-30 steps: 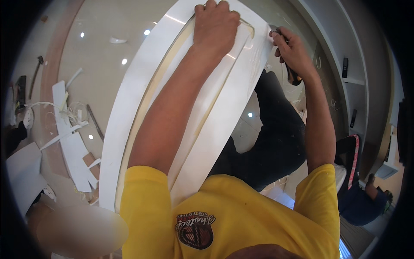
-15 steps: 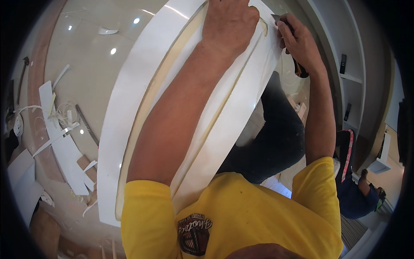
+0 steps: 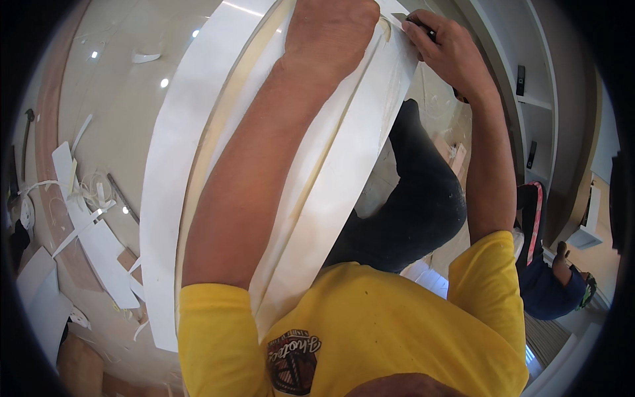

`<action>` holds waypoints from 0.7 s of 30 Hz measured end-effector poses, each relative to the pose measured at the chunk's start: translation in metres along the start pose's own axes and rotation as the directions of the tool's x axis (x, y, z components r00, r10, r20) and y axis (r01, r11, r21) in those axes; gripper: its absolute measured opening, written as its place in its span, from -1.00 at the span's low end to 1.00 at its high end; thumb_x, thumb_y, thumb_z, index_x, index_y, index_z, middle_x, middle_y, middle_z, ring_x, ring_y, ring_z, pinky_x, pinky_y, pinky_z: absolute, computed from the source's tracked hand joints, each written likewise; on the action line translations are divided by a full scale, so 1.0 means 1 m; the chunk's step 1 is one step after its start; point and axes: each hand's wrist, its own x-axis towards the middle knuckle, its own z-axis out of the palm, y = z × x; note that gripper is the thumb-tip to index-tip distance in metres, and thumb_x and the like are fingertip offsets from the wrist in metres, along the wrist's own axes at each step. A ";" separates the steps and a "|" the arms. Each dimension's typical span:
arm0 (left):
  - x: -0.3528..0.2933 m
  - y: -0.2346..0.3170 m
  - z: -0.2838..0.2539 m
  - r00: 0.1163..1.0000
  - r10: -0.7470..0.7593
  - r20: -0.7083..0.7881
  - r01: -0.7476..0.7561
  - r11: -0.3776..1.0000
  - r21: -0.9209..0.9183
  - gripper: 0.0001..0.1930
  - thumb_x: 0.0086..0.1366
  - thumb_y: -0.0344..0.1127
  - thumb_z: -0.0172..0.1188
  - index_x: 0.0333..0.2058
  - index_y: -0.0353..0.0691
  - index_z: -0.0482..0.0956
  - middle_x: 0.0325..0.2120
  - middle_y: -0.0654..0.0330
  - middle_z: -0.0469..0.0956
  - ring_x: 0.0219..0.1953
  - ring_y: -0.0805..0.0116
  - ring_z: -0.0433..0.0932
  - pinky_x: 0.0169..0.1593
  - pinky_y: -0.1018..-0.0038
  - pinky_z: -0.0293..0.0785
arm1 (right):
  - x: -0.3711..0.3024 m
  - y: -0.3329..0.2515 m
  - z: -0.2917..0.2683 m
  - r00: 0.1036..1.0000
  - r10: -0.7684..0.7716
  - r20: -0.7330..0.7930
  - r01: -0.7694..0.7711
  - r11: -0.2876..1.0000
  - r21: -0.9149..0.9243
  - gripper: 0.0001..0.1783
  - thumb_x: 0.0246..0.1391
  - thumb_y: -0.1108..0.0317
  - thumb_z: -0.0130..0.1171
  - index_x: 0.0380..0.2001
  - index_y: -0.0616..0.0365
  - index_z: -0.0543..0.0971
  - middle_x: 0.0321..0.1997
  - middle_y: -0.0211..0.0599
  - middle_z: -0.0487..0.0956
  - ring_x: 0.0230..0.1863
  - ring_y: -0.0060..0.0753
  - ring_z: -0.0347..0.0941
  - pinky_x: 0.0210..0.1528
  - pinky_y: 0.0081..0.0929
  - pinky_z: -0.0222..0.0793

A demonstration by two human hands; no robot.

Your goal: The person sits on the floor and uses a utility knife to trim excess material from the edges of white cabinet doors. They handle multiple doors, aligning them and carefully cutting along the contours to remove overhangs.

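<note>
A long white curved panel (image 3: 164,165) stretches away from my body, with pale cream raw edges (image 3: 228,99) along its inner lines. Over its far end my left hand (image 3: 334,36) is closed, knuckles up. Its fingertips are hidden, so whatever they grip does not show. At the panel's far right edge, my right hand (image 3: 450,53) grips a utility knife (image 3: 401,17) with a dark handle. The blade points left, toward the white surface near my left hand; whether it touches cannot be told.
White offcuts (image 3: 109,255) and curled thin strips (image 3: 92,198) litter the floor at left, beside a dark bar (image 3: 123,197). My bent knee (image 3: 430,205) is under the panel's right side. White shelving (image 3: 539,102) stands at right, with another person (image 3: 552,288) lower down.
Both hands have shifted left in the picture, the left one slightly lower and the right one slightly higher. The knife stays in my right hand. The view of the panel and floor has shifted a little too.
</note>
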 end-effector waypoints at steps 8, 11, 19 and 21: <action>-0.001 0.005 -0.002 0.998 -0.058 -0.015 0.059 0.997 0.052 -0.83 0.23 -0.40 0.10 -0.35 -0.19 0.71 -0.26 0.09 0.57 -0.07 0.11 0.53 0.11 0.15 0.38 | 0.000 -0.013 -0.005 0.994 -0.094 -0.055 0.094 0.996 -0.013 -0.70 0.31 0.19 0.18 -0.14 0.23 0.66 -0.48 -0.13 0.61 -0.49 -0.30 0.51 -0.36 -0.34 0.45; 0.000 0.004 0.001 0.995 -0.092 -0.040 0.092 0.996 -0.004 -0.83 0.23 -0.42 0.10 -0.35 -0.20 0.69 -0.26 0.05 0.57 -0.08 0.08 0.53 0.10 0.16 0.39 | -0.003 -0.029 -0.014 0.999 -0.028 -0.042 0.031 0.998 0.060 -0.79 0.14 0.35 0.24 -0.30 0.31 0.63 -0.43 0.11 0.57 -0.36 0.05 0.57 -0.26 -0.15 0.43; 0.003 -0.015 -0.008 0.958 -0.224 -0.181 0.163 0.940 -0.299 -0.86 0.22 -0.44 0.19 -0.29 -0.22 0.71 -0.25 0.05 0.56 -0.10 0.03 0.52 0.04 0.14 0.40 | 0.004 -0.052 0.005 0.946 -0.173 -0.275 0.216 0.967 0.135 -0.83 0.07 0.42 0.25 -0.44 0.34 0.54 -0.42 0.06 0.53 -0.36 0.10 0.52 -0.27 -0.07 0.38; 0.001 -0.019 -0.014 0.970 -0.189 -0.153 0.156 0.966 -0.204 -0.87 0.23 -0.40 0.24 -0.27 -0.21 0.72 -0.25 0.07 0.57 -0.08 0.05 0.52 0.04 0.14 0.40 | 0.016 -0.047 0.012 0.935 -0.226 -0.273 0.243 0.970 0.027 -0.86 0.05 0.45 0.23 -0.46 0.33 0.54 -0.42 0.06 0.53 -0.34 0.16 0.52 -0.25 -0.06 0.39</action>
